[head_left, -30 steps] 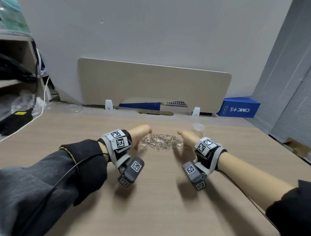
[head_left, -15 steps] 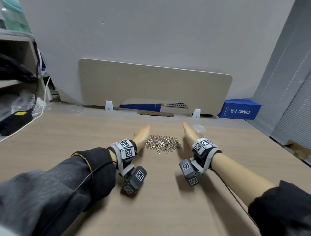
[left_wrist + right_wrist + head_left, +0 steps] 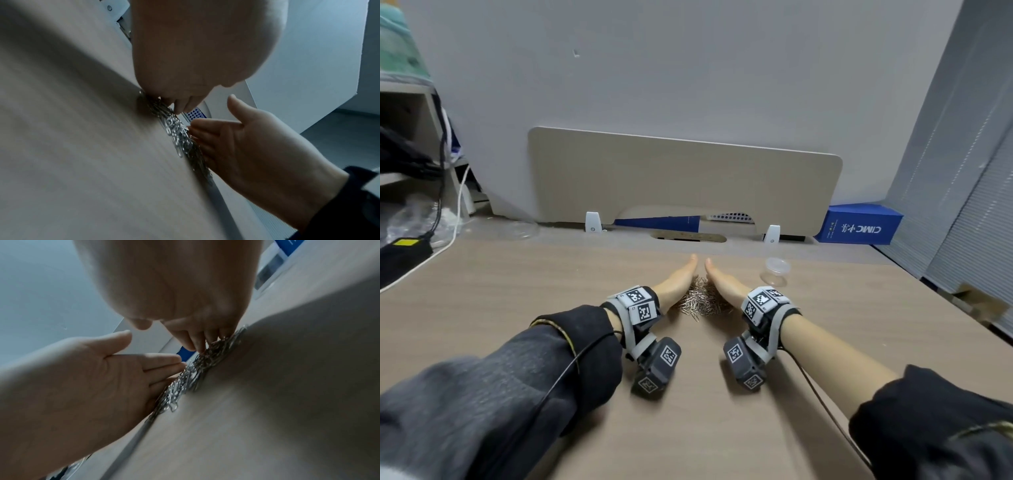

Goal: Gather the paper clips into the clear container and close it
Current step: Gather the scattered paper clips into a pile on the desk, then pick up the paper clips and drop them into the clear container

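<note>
A heap of silver paper clips (image 3: pixel 700 303) lies on the wooden desk (image 3: pixel 551 281), squeezed between my two hands. My left hand (image 3: pixel 677 281) stands on its edge against the heap's left side, fingers straight. My right hand (image 3: pixel 722 283) mirrors it on the right side, and the fingertips of both nearly meet beyond the heap. In the left wrist view the clips (image 3: pixel 179 134) run between my left hand (image 3: pixel 195 65) and the right palm (image 3: pixel 257 149). The right wrist view shows the same clips (image 3: pixel 195 373). The small clear container (image 3: pixel 775 270) stands open just right of my right hand.
A beige divider panel (image 3: pixel 685 181) closes off the desk's far edge, with a blue box (image 3: pixel 859 224) at its right end. A round clear disc (image 3: pixel 517 230), cables and a black adapter (image 3: pixel 400 253) sit far left.
Both hands have swept inward and come together, pushing the spread-out clips into a narrow, tall heap between the palms. The view has also shifted closer to the hands.
</note>
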A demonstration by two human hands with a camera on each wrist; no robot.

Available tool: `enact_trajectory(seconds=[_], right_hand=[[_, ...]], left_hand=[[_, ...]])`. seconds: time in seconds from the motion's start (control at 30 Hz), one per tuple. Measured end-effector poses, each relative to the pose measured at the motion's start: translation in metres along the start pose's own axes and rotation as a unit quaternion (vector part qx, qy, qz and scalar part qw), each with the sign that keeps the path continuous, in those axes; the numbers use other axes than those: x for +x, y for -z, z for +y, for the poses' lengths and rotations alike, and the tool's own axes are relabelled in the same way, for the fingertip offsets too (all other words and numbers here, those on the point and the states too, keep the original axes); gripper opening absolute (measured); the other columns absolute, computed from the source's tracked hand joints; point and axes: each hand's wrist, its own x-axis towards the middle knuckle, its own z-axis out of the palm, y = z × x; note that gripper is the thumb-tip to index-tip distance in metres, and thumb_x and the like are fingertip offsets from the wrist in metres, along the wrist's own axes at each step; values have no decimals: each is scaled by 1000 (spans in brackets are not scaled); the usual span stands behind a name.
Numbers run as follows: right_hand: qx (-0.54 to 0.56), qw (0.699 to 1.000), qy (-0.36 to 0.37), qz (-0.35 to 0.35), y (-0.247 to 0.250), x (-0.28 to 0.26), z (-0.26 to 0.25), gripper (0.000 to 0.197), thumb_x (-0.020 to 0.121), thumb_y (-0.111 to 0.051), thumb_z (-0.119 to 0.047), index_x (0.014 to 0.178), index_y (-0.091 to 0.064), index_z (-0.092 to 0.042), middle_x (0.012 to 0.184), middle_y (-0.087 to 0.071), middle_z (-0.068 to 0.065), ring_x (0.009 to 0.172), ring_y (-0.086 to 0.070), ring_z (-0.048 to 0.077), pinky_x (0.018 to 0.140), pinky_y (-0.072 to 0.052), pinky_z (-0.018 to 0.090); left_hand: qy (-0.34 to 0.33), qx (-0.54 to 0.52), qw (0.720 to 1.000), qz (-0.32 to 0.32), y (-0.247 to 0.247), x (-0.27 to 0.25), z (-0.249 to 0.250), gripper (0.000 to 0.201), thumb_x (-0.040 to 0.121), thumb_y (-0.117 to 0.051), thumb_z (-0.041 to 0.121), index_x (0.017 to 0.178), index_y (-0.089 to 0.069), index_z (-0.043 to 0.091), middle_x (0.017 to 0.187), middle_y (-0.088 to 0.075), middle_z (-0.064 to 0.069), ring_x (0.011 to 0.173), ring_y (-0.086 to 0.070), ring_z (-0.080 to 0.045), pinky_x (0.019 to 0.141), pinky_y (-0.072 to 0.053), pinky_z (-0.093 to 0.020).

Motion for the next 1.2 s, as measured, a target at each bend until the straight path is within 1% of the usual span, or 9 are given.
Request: enact_trajectory(seconds=[0.13,0.27,0.37,0.5,0.73,0.9,1.03,1.1,1.2], right_hand=[[11,999,19,44,24,0,8,72,102,-17,-52,143,-38,2,150,-42,18,138,-40,29,118,-25,42],[-73,968,31,239,69,7,24,33,95,-45,-29,83,-66,-6,83,-66,13,86,-61,32,78,-48,36],[-175,946,2,273,86,11,28,29,85,-48,-17,98,-68,-1,100,-70,17,97,-63,36,87,-52,42],[-306,924,-49,226,96,18,30,51,87,-50,-19,138,-47,-14,139,-44,16,125,-44,38,104,-40,44],[-316,933,-75,153,103,36,44,45,96,-43,-20,141,-42,-16,137,-39,17,122,-48,37,106,-36,40],[-198,963,-16,181,94,31,28,43,83,-64,-26,124,-52,-19,114,-59,11,82,-61,26,74,-51,34],[30,989,27,145,70,7,-2,41,83,-67,-39,114,-52,-16,87,-57,6,57,-56,19,51,-52,29],[92,990,40,101,51,-5,-12,42,85,-67,-40,115,-54,-13,79,-57,5,50,-53,16,48,-47,25],[66,992,69,86,22,-14,-15,44,85,-65,-49,109,-57,-14,76,-61,2,48,-50,12,43,-40,20]], left_hand=[[-20,-12,999,46,12,5,0,72,104,-17,54,152,-31,1,153,-41,-14,139,-41,-27,114,-27,-34],[-28,-124,980,153,12,20,8,63,105,-26,48,134,-52,-2,130,-59,-13,116,-52,-24,100,-38,-36],[0,-164,977,137,-4,26,23,63,105,-25,49,133,-53,1,131,-59,-14,118,-50,-26,97,-41,-38],[36,-196,977,78,-28,35,39,63,103,-25,52,130,-56,4,131,-59,-15,122,-50,-36,104,-41,-45],[60,-220,973,37,-42,45,26,53,104,-31,48,98,-63,5,112,-65,-17,100,-64,-34,82,-55,-43],[60,-302,950,44,-37,41,25,40,104,-39,37,101,-59,2,119,-58,-23,91,-63,-36,72,-56,-43],[63,-348,935,4,-29,21,26,42,102,-44,40,128,-48,7,129,-51,-26,98,-64,-42,73,-59,-48],[69,-380,921,-45,-24,6,21,49,100,-46,45,133,-43,9,119,-55,-26,80,-66,-34,55,-59,-37],[72,-370,924,-68,-12,-7,9,60,101,-35,54,139,-43,8,83,-57,-17,47,-50,-15,33,-39,-19]])
